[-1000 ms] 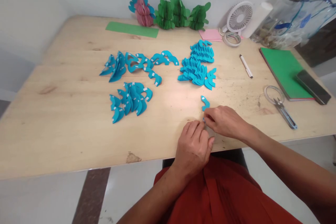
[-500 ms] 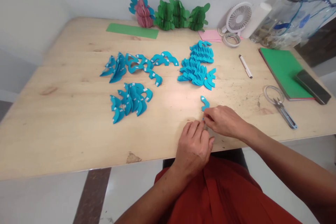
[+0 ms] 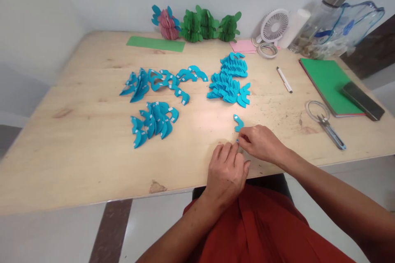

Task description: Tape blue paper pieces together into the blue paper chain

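Observation:
Near the table's front edge, my left hand is closed, palm down, its fingers pressed together over a small blue paper piece. Only a sliver of that piece shows between my hands. My right hand meets the left fingertips in a closed pinch at the same piece; the fingertips are partly hidden. Just beyond the right fingers lies a curved blue paper cutout with a white patch at its upper end. Farther back is a dense pile of blue cutouts.
To the left lie patched blue cutouts in a front cluster and a back row. Along the wall stand green paper figures, a pink one and a fan. Rightward are a pen, snips and a green folder.
The camera view has shifted slightly, so the table items appear a little lower and leftward at the back. Both hands stay at nearly the same place over the blue paper piece.

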### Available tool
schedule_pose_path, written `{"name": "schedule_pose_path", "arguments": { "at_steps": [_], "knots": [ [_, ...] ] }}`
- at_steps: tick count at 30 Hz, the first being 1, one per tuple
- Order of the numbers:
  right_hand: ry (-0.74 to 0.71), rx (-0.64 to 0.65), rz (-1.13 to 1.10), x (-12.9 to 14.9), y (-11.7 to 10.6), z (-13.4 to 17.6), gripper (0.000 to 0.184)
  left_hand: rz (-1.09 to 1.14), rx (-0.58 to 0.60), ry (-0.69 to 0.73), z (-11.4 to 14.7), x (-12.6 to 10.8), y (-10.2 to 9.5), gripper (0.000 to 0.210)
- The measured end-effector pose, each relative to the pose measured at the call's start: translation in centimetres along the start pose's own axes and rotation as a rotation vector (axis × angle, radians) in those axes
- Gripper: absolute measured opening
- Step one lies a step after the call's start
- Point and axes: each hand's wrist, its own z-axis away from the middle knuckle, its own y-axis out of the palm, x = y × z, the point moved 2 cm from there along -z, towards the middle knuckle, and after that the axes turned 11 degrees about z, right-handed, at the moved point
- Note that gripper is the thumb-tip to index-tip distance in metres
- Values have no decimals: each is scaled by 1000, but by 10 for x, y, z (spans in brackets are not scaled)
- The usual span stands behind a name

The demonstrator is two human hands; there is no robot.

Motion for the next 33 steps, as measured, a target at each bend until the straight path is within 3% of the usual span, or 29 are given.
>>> {"name": "schedule_pose_path", "arguments": {
  "at_steps": [12, 23, 33],
  "knots": [
    [71, -127, -127, -17, 12, 12, 23, -3, -1, 6, 1, 2, 2, 12],
    [184, -269, -447, -34, 21, 35, 19, -8, 61, -30, -2, 0, -1, 10],
    [139, -294, -566, -32, 30, 33, 19, 10, 28, -54, -6, -3, 5, 12]
  ]
}}
